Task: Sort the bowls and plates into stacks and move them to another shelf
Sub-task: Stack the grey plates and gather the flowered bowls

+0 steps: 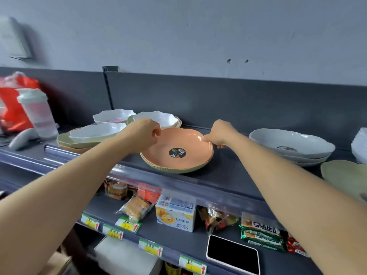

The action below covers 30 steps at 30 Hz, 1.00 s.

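Forearms ran up to the left hand [143, 133] and right hand [220, 135], each pinching an opposite rim of the orange plate [190, 143], which sat nested in a green plate [178, 170] on the shelf [228, 171]. Left of the grip stood white bowls [99, 131]; right of it, stacked pale plates [292, 143].

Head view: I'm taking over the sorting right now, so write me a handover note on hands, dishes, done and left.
Left hand and right hand grip opposite rims of the orange plate, which lies on a ribbed pale plate on the top shelf.
Left of it: three white bowls, two sitting on green plates, mixed.
Right: a stack of white dishes, already sorted.
Left to do: separate bowls from plates, stack, move to another shelf.
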Tool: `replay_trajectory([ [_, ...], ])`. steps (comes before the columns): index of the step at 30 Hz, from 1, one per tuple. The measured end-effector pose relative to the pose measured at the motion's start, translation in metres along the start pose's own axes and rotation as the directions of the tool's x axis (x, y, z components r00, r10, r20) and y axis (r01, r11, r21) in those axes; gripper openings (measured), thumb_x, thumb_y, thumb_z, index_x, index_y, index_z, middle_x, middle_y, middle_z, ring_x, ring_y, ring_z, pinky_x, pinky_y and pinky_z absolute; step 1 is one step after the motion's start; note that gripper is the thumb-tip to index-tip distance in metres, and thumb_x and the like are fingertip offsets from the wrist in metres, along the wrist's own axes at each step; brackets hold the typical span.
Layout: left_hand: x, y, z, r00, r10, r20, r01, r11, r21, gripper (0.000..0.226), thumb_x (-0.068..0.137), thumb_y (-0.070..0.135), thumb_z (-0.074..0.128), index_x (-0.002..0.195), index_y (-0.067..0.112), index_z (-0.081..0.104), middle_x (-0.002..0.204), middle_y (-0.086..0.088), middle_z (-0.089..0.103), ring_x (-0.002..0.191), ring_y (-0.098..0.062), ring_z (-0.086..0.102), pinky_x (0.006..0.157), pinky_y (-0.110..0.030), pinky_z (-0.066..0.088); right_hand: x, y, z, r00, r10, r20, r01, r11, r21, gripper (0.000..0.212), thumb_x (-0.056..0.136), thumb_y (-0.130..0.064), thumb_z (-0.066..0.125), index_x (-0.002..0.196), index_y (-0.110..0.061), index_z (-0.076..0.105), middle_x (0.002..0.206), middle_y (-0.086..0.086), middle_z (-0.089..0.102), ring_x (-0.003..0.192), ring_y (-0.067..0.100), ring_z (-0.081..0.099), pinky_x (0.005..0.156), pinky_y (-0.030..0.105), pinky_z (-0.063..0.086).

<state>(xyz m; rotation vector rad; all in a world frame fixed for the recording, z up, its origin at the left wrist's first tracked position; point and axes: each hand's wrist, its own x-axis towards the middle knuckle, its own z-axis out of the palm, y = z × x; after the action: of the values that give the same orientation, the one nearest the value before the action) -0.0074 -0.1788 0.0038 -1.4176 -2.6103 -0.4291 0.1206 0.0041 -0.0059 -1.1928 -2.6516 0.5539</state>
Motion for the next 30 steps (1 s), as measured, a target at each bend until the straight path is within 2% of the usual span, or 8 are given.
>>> replay_trajectory([
  [4,-0.008,-0.023,-0.004,0.999,-0.035,-0.035,0.036,0.999,0.01,0.023,0.088,0.01,0.054,0.105,0.012,0.069,0.106,-0.006,0.066,0.086,-0.02,0.05,0.075,-0.027,0.041,0.003,-0.015,0.003,0.993,-0.012,-0.113,0.007,0.999,-0.047,0.031,0.083,-0.017,0.063,0.063,-0.011,0.041,0.069,0.004,0.048,0.068,0.026,0.05,0.044,0.024,0.03],
  [7,-0.01,-0.043,-0.011,0.995,-0.075,-0.072,0.077,0.997,0.023,0.019,0.087,0.013,0.057,0.102,0.013,0.068,0.105,-0.006,0.067,0.088,-0.025,0.055,0.075,-0.031,0.045,0.011,-0.03,0.006,0.988,-0.021,-0.155,0.012,0.998,-0.058,0.029,0.082,-0.009,0.062,0.062,-0.01,0.041,0.071,0.005,0.05,0.061,0.023,0.047,0.043,0.023,0.029],
  [13,-0.01,-0.098,-0.03,0.976,-0.164,-0.14,0.171,0.985,0.037,0.024,0.087,0.013,0.056,0.108,0.014,0.067,0.111,-0.006,0.066,0.097,-0.027,0.059,0.084,-0.033,0.048,0.019,-0.071,0.016,0.986,-0.087,-0.139,0.084,0.996,-0.033,0.029,0.082,-0.012,0.062,0.06,-0.01,0.043,0.069,0.006,0.051,0.064,0.027,0.048,0.048,0.024,0.033],
  [17,-0.013,-0.139,-0.038,0.958,-0.24,-0.16,0.25,0.967,0.047,0.025,0.086,0.009,0.055,0.107,0.01,0.068,0.112,-0.012,0.066,0.099,-0.035,0.061,0.085,-0.035,0.05,0.019,-0.114,0.029,0.985,-0.141,-0.1,0.14,0.99,-0.009,0.007,0.081,-0.012,0.061,0.076,-0.007,0.059,0.073,0.007,0.053,0.066,0.028,0.048,0.051,0.024,0.036],
  [21,-0.014,-0.175,-0.044,0.946,-0.284,-0.153,0.301,0.949,0.095,0.018,0.084,0.007,0.056,0.096,0.003,0.068,0.101,-0.015,0.068,0.088,-0.037,0.062,0.074,-0.037,0.052,0.026,-0.157,0.04,0.976,-0.201,-0.089,0.203,0.979,0.018,0.026,0.082,-0.025,0.067,0.096,-0.002,0.068,0.095,0.01,0.066,0.077,0.026,0.055,0.063,0.028,0.042],
  [25,-0.01,-0.202,-0.045,0.935,-0.328,-0.131,0.34,0.936,0.085,0.013,0.084,0.012,0.06,0.088,0.001,0.064,0.094,-0.016,0.066,0.084,-0.037,0.062,0.067,-0.035,0.05,0.035,-0.186,0.052,0.972,-0.206,-0.11,0.209,0.978,0.012,0.029,0.083,-0.02,0.063,0.102,0.002,0.068,0.102,0.013,0.07,0.073,0.022,0.05,0.064,0.028,0.04],
  [28,-0.001,-0.215,-0.041,0.927,-0.362,-0.103,0.367,0.929,0.042,0.028,0.084,0.014,0.062,0.061,0.004,0.049,0.072,-0.017,0.058,0.07,-0.036,0.058,0.056,-0.029,0.04,0.041,-0.194,0.057,0.977,-0.181,-0.112,0.18,0.984,-0.012,0.028,0.083,-0.02,0.063,0.098,0.002,0.068,0.088,0.01,0.065,0.071,0.023,0.049,0.062,0.027,0.039],
  [30,0.005,-0.22,-0.037,0.921,-0.381,-0.085,0.382,0.924,-0.002,0.04,0.084,0.015,0.062,0.054,0.007,0.037,0.057,-0.008,0.044,0.055,-0.027,0.043,0.05,-0.026,0.033,0.043,-0.193,0.056,0.983,-0.144,-0.118,0.142,0.99,-0.022,0.019,0.081,-0.019,0.063,0.084,-0.001,0.068,0.077,0.007,0.057,0.067,0.023,0.047,0.059,0.026,0.038],
])
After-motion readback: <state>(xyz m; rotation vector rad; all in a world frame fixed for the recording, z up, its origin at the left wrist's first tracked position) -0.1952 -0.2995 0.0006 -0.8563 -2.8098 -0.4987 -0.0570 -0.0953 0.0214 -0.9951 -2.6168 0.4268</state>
